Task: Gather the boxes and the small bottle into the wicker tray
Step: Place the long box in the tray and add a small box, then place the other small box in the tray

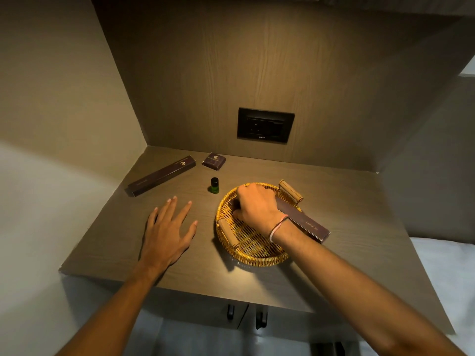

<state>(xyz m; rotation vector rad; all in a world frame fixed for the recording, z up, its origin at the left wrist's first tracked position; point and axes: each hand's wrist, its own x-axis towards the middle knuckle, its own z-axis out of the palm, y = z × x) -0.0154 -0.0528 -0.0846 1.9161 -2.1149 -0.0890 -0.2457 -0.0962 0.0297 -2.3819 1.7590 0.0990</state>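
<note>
1. Head view showed the wicker tray (253, 249) sitting on the brown tabletop (347, 214), a round woven basket with two wooden handles.
2. A long dark box marked "Dental Kit" (305, 222) lay across the tray, its near end jutting out over the rim on the right.
3. The right hand (257, 205) was curled over the far end of that box inside the tray, fingers bent down around it in a grasp; a thin band circled the wrist.
4. The small green bottle (214, 185) with a black cap stood upright on the tabletop just left of the tray, apart from its rim.
5. A second long dark box (160, 175) lay slanted near the left wall, and a small dark box (214, 161) sat beside its far end, close to the back panel.
6. The left hand (167, 233) was spread flat with fingers splayed over the tabletop left of the tray, holding nothing.
7. A black socket plate (265, 125) was set in the back panel.
</note>
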